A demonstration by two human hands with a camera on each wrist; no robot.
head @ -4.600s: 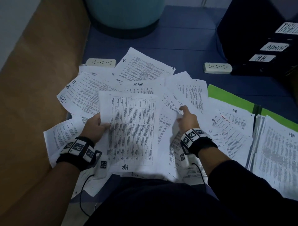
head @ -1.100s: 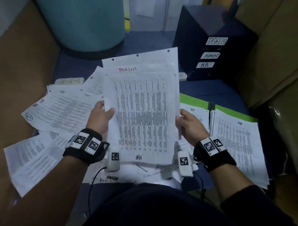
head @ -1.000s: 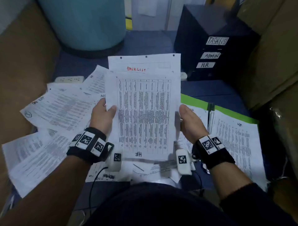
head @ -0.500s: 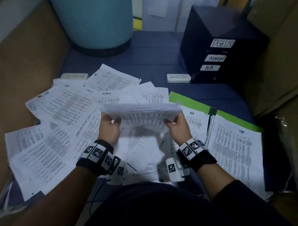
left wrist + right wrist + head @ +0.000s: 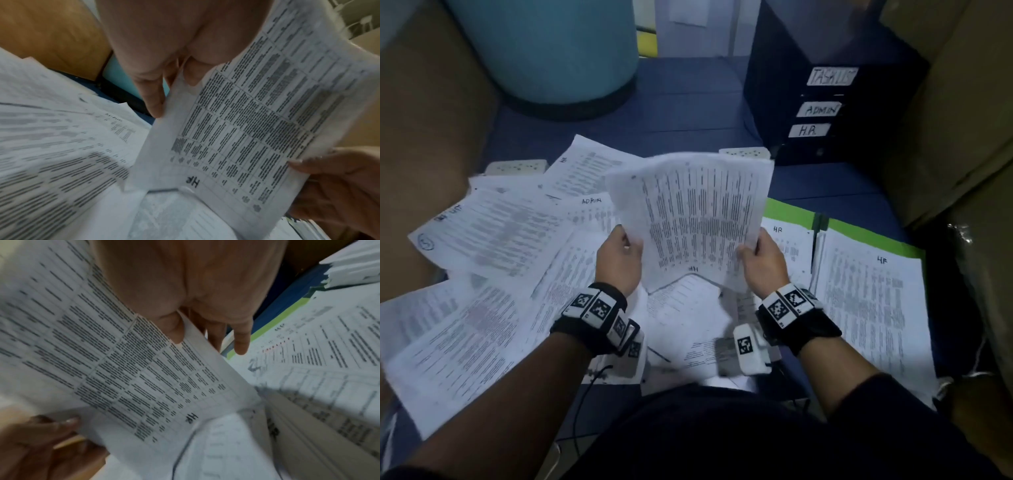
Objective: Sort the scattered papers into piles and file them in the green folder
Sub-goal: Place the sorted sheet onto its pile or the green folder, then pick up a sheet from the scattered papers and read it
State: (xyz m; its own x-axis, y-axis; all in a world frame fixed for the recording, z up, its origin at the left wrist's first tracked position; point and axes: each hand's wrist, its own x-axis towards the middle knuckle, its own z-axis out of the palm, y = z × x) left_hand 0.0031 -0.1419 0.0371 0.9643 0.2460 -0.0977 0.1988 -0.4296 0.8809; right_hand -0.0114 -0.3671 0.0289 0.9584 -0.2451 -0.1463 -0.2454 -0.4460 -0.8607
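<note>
Along the left edge of the blue floor (image 5: pixel 688 102), scattered papers (image 5: pixel 493 233) are lying fanned and overlapping, one marked ADMIN. Near the middle, the left hand (image 5: pixel 618 262) is pinching the left edge of a thin stack of sheets (image 5: pixel 698 219), thumb on the front and fingers behind. The stack, marked HR at its near edge, is hanging above the floor and bowing at the top; it looks light and floppy, so gripping both side edges should keep the sheets from sliding apart. The right hand (image 5: pixel 763 263) is pinching the right edge the same way. Toward the right edge of the floor, the green folder (image 5: pixel 787 214) is lying open with HR pages stacked on both halves.
</note>
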